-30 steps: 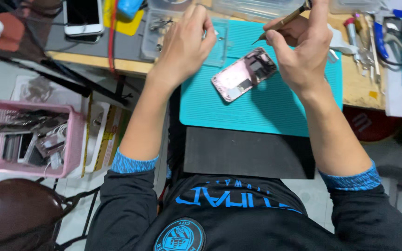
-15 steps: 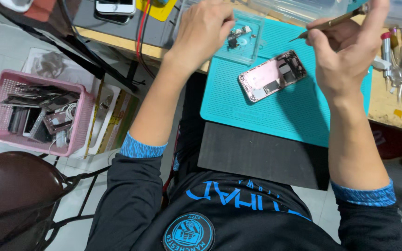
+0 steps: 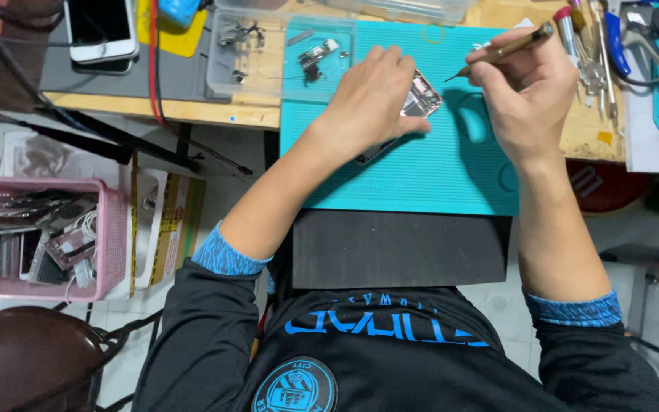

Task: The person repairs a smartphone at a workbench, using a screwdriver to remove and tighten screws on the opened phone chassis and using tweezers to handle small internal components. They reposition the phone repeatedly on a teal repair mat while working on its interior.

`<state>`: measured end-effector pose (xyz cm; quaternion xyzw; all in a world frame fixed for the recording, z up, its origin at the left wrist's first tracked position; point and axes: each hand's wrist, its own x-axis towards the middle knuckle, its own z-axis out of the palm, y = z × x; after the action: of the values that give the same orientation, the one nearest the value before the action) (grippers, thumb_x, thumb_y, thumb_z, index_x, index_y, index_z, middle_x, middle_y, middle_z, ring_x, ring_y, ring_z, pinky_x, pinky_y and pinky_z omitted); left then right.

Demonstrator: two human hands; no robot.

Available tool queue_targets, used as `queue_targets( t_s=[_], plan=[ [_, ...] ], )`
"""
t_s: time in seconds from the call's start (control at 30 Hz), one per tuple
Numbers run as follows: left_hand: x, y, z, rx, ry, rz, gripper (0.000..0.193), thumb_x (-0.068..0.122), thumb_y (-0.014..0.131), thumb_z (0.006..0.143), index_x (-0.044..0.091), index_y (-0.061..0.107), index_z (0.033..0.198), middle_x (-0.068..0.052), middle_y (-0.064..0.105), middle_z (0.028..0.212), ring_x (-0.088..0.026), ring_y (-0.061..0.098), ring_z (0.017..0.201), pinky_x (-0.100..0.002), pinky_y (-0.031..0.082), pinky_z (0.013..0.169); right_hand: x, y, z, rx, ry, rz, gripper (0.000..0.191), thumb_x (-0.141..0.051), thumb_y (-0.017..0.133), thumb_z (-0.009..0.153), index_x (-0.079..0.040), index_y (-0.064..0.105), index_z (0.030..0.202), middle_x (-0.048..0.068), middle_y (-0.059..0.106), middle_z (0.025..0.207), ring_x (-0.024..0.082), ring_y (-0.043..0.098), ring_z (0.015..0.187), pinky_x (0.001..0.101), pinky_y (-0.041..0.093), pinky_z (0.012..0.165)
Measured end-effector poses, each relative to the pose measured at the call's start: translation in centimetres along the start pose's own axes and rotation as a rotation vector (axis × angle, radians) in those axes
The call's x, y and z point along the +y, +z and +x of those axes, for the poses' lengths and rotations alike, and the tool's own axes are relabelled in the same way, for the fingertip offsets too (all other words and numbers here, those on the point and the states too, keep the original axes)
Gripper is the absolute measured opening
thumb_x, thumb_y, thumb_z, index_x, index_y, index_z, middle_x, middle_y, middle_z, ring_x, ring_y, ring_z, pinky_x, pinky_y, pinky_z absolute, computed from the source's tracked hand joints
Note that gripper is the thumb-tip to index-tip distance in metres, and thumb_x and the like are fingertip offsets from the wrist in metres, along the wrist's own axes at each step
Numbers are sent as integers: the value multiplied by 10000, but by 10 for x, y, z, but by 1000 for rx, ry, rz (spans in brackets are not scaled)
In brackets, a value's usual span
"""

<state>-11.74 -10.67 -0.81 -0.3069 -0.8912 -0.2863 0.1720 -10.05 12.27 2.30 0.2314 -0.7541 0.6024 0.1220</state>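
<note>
Item: opened smartphone chassis, back shell with its internals exposed, lying on the teal ridged work mat toward the mat's far side; largely covered by the left hand, which presses palm-down on it with fingers spread flat, steadying rather than gripping it. Right hand, to the right of the phone, pinches a slim brown-handled precision screwdriver between thumb and fingers, tip aimed left at the phone's far right corner and just short of it. Far left of the mat: clear plastic parts tray holding loose small components and screws. Far right: cluster of hand tools on the wooden bench. Far left on the bench: an intact smartphone with dark screen. On the floor at left: pink plastic basket of scrap phone parts. Near edge: dark foam pad under the mat. Hazards, as judged: the tip could skid off a tiny screw head and gouge the board or a flex cable if the left hand's hold slackens; a freed screw could roll along the mat's ridges and drop to the floor
</note>
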Motion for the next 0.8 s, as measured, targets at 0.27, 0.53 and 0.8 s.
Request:
queue_targets(
  t_s=[0.27,0.53,0.8],
  plan=[
    [8,9,9,-80,-112,-18,716,391,1008,551,-40,640,989,-206,590,1036,-396,593,1013,-492,537,855,16,-7,-3,-43,-52,44,154,137,647,1110,62,572,1222,161,729,1114,200,752,1050,314,652,954],
    [24,3,1,-49,-77,-154,844,251,964,634,-14,561,1327,-164,540,1139,-381,629,1053,-486,547,848,10,-8,-4,-5,-155,-12,394,186,567,1126,12,375,1423,218,714,1168,240,733,1065,336,638,959],
    [21,4,2,-129,-53,-220,838,246,953,629,24,575,1343,-147,544,1148,-368,638,1043,-479,543,858,7,-14,-11,-27,-268,-206,651,199,591,1146,-94,213,1587,238,727,1182,270,746,1088,330,642,974]
  ],
)
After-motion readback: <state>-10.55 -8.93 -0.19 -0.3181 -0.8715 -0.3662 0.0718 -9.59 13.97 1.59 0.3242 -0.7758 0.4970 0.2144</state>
